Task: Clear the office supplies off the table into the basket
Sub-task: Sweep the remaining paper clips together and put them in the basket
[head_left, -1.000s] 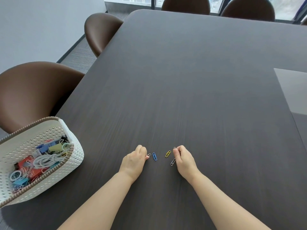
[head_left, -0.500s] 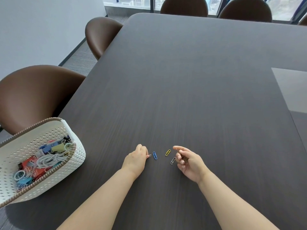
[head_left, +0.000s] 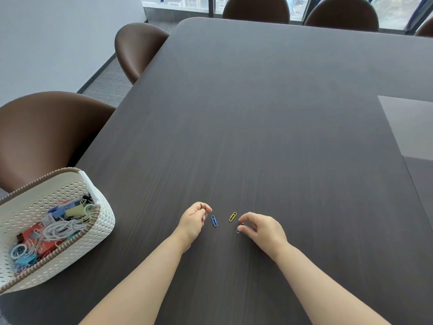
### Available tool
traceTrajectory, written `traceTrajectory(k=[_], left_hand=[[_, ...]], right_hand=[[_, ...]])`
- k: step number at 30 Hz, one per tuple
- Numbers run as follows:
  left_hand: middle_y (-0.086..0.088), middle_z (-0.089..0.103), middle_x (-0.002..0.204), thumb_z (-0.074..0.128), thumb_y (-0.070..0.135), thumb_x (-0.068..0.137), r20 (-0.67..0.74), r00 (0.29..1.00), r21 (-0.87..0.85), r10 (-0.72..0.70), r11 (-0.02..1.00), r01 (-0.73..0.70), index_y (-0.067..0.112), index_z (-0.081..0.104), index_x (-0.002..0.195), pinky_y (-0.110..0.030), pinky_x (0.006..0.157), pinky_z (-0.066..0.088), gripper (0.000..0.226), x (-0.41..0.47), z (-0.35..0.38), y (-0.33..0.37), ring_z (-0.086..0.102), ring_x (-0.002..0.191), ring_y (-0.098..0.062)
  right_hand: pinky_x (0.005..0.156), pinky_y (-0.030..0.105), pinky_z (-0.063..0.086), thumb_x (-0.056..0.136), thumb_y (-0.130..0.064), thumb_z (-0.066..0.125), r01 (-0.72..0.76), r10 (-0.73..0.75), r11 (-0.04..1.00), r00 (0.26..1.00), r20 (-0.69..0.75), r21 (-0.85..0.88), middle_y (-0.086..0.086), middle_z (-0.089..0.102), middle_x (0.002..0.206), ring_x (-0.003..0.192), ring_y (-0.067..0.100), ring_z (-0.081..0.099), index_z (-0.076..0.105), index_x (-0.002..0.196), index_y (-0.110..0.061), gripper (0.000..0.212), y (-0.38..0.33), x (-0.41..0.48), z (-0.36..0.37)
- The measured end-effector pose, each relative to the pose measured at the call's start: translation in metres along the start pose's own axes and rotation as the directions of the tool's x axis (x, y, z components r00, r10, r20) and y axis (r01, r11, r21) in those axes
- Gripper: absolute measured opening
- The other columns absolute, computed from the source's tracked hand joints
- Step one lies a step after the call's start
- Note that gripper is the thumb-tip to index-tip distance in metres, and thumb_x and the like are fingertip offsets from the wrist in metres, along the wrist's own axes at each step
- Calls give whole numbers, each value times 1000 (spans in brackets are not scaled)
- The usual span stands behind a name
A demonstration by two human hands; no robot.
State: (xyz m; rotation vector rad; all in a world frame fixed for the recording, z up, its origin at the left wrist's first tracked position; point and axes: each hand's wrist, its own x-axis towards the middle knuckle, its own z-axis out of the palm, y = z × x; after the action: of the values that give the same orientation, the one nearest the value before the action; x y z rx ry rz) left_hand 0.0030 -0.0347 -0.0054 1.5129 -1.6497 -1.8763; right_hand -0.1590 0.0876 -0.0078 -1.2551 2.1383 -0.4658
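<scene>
On the dark table [head_left: 269, 137], a blue paper clip [head_left: 214, 220] and a yellow paper clip [head_left: 233, 216] lie between my hands. My left hand [head_left: 193, 222] is raised slightly, thumb and forefinger pinched on a small grey paper clip [head_left: 206, 214] just left of the blue one. My right hand [head_left: 263, 228] reaches down beside the yellow clip, its fingertips closed on a silver paper clip [head_left: 238, 230] that still touches the table. The white perforated basket [head_left: 103, 221] stands at the table's left edge, holding binder clips, a white cable, a red box and paper clips.
Brown chairs stand along the left side [head_left: 46, 132] and the far end [head_left: 255, 8] of the table. A lighter grey panel [head_left: 407, 127] is set into the tabletop at the right. The basket overhangs the near left corner.
My left hand has lifted the grey clip off the table. My right hand, which held a clip up with the palm turned, has turned down onto the silver clip.
</scene>
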Motion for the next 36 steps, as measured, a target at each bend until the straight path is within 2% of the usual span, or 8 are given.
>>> traceTrajectory(k=[5, 8, 10, 14, 19, 21, 30, 36], left_hand=[[0, 28, 54, 30, 8, 95, 16, 999, -30, -32, 999, 33, 12, 42, 64, -15, 36, 21, 33, 0, 1, 5, 24, 35, -6], [3, 27, 54, 34, 37, 98, 16, 1000, 110, 1, 994, -2, 17, 29, 59, -22, 46, 23, 44, 2, 0, 0, 27, 40, -9], [3, 31, 56, 33, 40, 98, 17, 997, 248, 80, 965, -81, 17, 30, 58, -27, 53, 27, 46, 3, -2, -4, 31, 48, -11], [5, 46, 59, 33, 29, 99, 46, 976, 565, 212, 800, -200, 24, 55, 81, -28, 59, 33, 29, 5, -9, -8, 44, 59, -12], [10, 60, 92, 44, 36, 95, 216, 906, 824, 364, 430, -370, 30, 58, 109, -22, 67, 37, 21, -1, -10, -6, 57, 85, -12], [10, 58, 99, 48, 40, 93, 276, 894, 847, 353, 351, -400, 33, 57, 114, -20, 68, 35, 24, 0, -11, -5, 57, 88, -11], [10, 58, 105, 47, 39, 93, 268, 915, 863, 301, 348, -367, 23, 56, 101, -26, 76, 40, 19, 6, -6, -6, 56, 94, -14], [5, 54, 100, 40, 35, 97, 225, 936, 837, 272, 438, -329, 20, 43, 90, -30, 71, 37, 16, 1, -5, -5, 56, 85, -22]], right_hand=[[62, 23, 34, 86, -38, 59, 60, -55, 993, 997, 52, -102, -15, 49, 70, 76, 11, 51, 60, 89, -23, 15, -2, 1, -1], [70, 29, 37, 93, -39, 46, 94, -63, 964, 990, 128, -247, -4, 62, 96, 91, 20, 57, 45, 87, -23, 17, -5, 5, 1], [69, 30, 35, 97, -37, 38, 102, -56, 941, 987, 151, -322, 0, 62, 103, 95, 23, 57, 35, 88, -23, 16, -7, 7, 3], [66, 30, 36, 95, -38, 40, 44, -20, 959, 996, 88, -282, 0, 65, 98, 89, 25, 59, 38, 92, -21, 18, -6, 6, 5], [68, 27, 37, 94, -35, 46, 1, 5, 981, 1000, 30, -196, -1, 65, 100, 93, 21, 58, 52, 102, -18, 20, -6, 5, 9], [69, 27, 37, 94, -35, 45, -29, 36, 982, 999, 34, -185, 0, 65, 100, 94, 21, 57, 52, 103, -19, 20, -8, 6, 10], [73, 29, 40, 95, -33, 43, -72, 92, 979, 991, 97, -190, 1, 63, 103, 96, 22, 56, 48, 97, -21, 13, -13, 7, 7], [66, 29, 35, 97, -32, 36, -25, 66, 956, 989, 131, -292, 5, 64, 102, 92, 28, 58, 46, 104, -16, 21, -17, 6, 3]])
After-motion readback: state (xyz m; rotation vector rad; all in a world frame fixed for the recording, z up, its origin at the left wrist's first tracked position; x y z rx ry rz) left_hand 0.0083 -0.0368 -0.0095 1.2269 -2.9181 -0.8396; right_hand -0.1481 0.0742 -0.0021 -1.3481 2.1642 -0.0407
